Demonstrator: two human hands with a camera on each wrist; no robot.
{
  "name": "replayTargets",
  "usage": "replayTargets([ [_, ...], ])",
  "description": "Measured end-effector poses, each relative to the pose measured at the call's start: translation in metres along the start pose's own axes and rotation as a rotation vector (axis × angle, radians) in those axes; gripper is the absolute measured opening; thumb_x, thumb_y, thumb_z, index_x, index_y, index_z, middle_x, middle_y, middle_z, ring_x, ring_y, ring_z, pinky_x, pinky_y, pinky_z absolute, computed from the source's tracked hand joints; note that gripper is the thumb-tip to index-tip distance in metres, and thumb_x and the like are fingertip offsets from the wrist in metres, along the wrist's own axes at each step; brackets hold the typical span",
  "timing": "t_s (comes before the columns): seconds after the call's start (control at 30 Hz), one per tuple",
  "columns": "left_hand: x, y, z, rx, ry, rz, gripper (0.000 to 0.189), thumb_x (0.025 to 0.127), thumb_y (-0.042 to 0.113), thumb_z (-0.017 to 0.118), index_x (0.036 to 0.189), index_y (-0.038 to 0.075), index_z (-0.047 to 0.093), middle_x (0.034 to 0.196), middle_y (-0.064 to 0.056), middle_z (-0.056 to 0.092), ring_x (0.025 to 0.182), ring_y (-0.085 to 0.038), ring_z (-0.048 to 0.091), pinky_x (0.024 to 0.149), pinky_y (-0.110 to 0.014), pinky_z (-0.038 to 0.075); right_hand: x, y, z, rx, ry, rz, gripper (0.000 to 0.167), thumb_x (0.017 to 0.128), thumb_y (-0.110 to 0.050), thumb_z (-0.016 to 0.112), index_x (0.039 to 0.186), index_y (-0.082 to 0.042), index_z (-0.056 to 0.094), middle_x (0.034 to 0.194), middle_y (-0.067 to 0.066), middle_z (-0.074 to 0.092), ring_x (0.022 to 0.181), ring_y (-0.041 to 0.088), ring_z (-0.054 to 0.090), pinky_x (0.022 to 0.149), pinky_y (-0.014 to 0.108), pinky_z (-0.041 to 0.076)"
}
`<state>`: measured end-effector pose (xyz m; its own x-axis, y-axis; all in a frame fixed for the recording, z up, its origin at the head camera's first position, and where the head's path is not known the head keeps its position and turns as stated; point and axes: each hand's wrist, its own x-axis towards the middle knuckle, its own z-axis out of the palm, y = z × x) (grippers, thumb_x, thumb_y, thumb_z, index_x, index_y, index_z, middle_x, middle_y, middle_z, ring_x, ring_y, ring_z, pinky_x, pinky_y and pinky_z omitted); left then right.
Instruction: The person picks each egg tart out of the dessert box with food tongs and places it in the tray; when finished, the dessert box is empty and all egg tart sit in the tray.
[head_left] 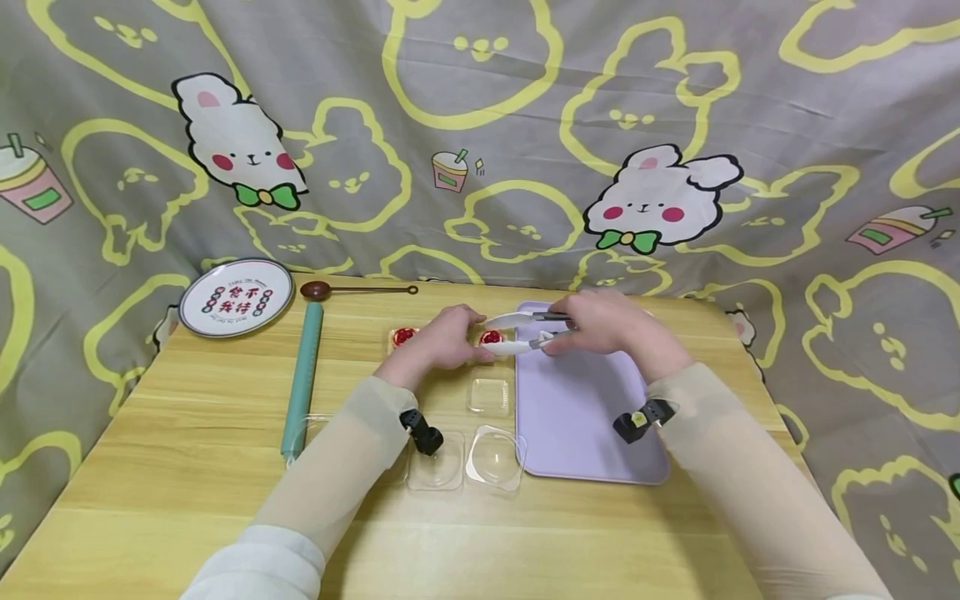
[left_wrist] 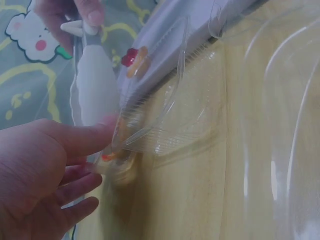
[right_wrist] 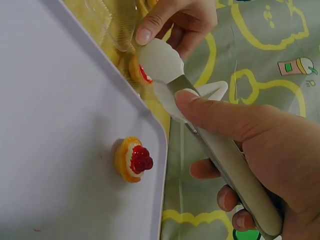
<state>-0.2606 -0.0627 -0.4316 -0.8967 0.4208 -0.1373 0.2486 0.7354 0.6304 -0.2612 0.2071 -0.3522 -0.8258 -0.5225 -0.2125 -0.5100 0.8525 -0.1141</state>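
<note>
My right hand (head_left: pixel 603 323) grips a pair of tongs (right_wrist: pixel 225 165) with white heads and grey metal arms. The heads stand either side of a small fruit tart (head_left: pixel 491 337) with red topping and a pale crust. That tart sits in a clear plastic box (left_wrist: pixel 167 135), whose edge my left hand (head_left: pixel 446 337) holds between thumb and fingers. Another tart (right_wrist: pixel 133 160) rests near a corner of the lilac tray (head_left: pixel 585 417), hidden behind my right hand in the head view. One more tart (head_left: pixel 403 336) lies left of my left hand, partly covered by it.
Toward me lie several clear plastic containers, among them a small one (head_left: pixel 489 396) and a lid-like one (head_left: pixel 495 458). A long teal cylinder (head_left: pixel 303 375) lies at the left, with a brown spoon (head_left: pixel 317 290) and a patterned plate (head_left: pixel 237 297) behind. A printed curtain (head_left: pixel 517 150) borders the table's back.
</note>
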Motion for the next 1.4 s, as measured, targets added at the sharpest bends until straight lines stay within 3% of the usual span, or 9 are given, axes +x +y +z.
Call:
replayTargets([
  [0.3, -0.001, 0.002, 0.002, -0.024, 0.008, -0.036, 0.079, 0.087, 0.03, 0.091, 0.151, 0.001, 0.055, 0.145, -0.017, 0.059, 0.121, -0.028, 0.057, 0.115, -0.045, 0.043, 0.003, -0.008, 0.0, -0.122, -0.001, -0.042, 0.043, 0.088, -0.053, 0.083, 0.105, -0.015, 0.073, 0.074, -0.002, 0.059, 0.07, 0.023, 0.056, 0.063, 0.045, 0.048],
  [0.47, 0.0, 0.001, 0.004, -0.043, 0.02, -0.044, 0.078, 0.087, 0.029, 0.091, 0.151, 0.003, 0.056, 0.147, -0.018, 0.059, 0.134, -0.031, 0.054, 0.119, -0.046, 0.04, 0.002, -0.005, 0.004, -0.117, 0.015, -0.05, 0.037, 0.089, -0.051, 0.083, 0.101, -0.018, 0.072, 0.075, -0.003, 0.06, 0.068, 0.022, 0.055, 0.062, 0.041, 0.045],
  [0.7, 0.001, -0.002, 0.005, -0.043, 0.027, -0.043, 0.081, 0.085, 0.032, 0.092, 0.152, 0.004, 0.056, 0.147, -0.017, 0.06, 0.137, -0.032, 0.053, 0.119, -0.046, 0.039, -0.003, 0.002, 0.002, -0.072, 0.047, -0.053, 0.036, 0.09, -0.054, 0.082, 0.098, -0.021, 0.07, 0.074, -0.004, 0.059, 0.069, 0.021, 0.054, 0.063, 0.04, 0.042],
  [0.8, 0.0, -0.003, 0.005, -0.048, 0.027, -0.048, 0.082, 0.085, 0.032, 0.092, 0.152, 0.005, 0.056, 0.146, -0.018, 0.06, 0.137, -0.033, 0.053, 0.119, -0.046, 0.04, -0.007, 0.006, 0.0, -0.067, 0.063, -0.053, 0.04, 0.09, -0.057, 0.08, 0.103, -0.02, 0.072, 0.075, -0.005, 0.059, 0.07, 0.021, 0.054, 0.063, 0.041, 0.043],
  [1.03, -0.001, -0.004, 0.005, -0.051, 0.026, -0.05, 0.081, 0.085, 0.034, 0.092, 0.152, 0.006, 0.057, 0.144, -0.018, 0.062, 0.134, -0.033, 0.055, 0.117, -0.046, 0.042, -0.023, 0.017, -0.005, -0.077, 0.098, -0.045, 0.066, 0.091, -0.057, 0.079, 0.137, -0.011, 0.071, 0.089, -0.003, 0.065, 0.078, 0.022, 0.06, 0.067, 0.045, 0.051],
  [1.3, 0.0, -0.006, 0.006, -0.05, 0.028, -0.048, 0.081, 0.085, 0.034, 0.092, 0.152, 0.006, 0.057, 0.145, -0.019, 0.061, 0.136, -0.033, 0.054, 0.118, -0.045, 0.041, -0.05, 0.039, -0.013, -0.069, 0.122, -0.018, 0.075, 0.093, -0.065, 0.072, 0.14, -0.007, 0.069, 0.104, 0.001, 0.073, 0.088, 0.025, 0.067, 0.073, 0.049, 0.055],
  [1.4, 0.0, -0.006, 0.007, -0.046, 0.027, -0.048, 0.081, 0.086, 0.035, 0.091, 0.153, 0.007, 0.056, 0.145, -0.019, 0.061, 0.137, -0.033, 0.054, 0.119, -0.045, 0.04, -0.061, 0.047, -0.016, -0.061, 0.116, 0.002, 0.078, 0.093, -0.069, 0.069, 0.14, -0.007, 0.068, 0.098, 0.0, 0.071, 0.082, 0.023, 0.064, 0.071, 0.048, 0.054],
])
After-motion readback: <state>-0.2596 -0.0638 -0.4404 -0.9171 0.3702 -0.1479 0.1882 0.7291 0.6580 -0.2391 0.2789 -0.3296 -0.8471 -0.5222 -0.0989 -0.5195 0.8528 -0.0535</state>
